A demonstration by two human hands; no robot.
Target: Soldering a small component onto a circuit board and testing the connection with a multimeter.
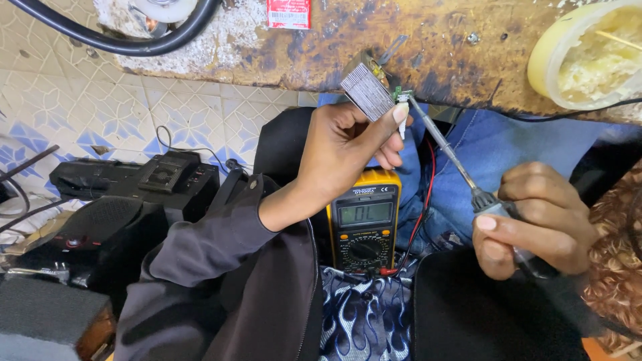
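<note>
Just below the edge of the scorched, stained wooden workbench [374, 47], the left hand [344, 150] holds up a small grey rectangular component with a finely ribbed face [366, 91], a tiny green circuit board with a connector [402, 95] at its right end. Thumb and fingers are curled closed around the part's lower side, the thumb tip pressing near the board, so the ribbed face stays exposed. The right hand [535, 230] is wrapped closed around the dark handle of a slim metal-shafted soldering iron [447, 150], whose tip touches the little green board.

The component looks light and rigid, easily carried by a pinch, but the thin board and its joints seem fragile; I judge the safest hold is on the metal-looking body's edges, well away from the heated end, as the fingers sit now. The ribs should give some grip. The iron is stiff and thin, best held far back on its handle.

On the lap beneath lies a yellow-and-black digital multimeter [364, 217] with red and black leads [422, 200] trailing over blue jeans [495, 154]. A pale yellow tub of paste [588, 57] stands on the bench at right, and black electronic gear [134, 184] rests on the patterned tile floor [80, 113] at left.
</note>
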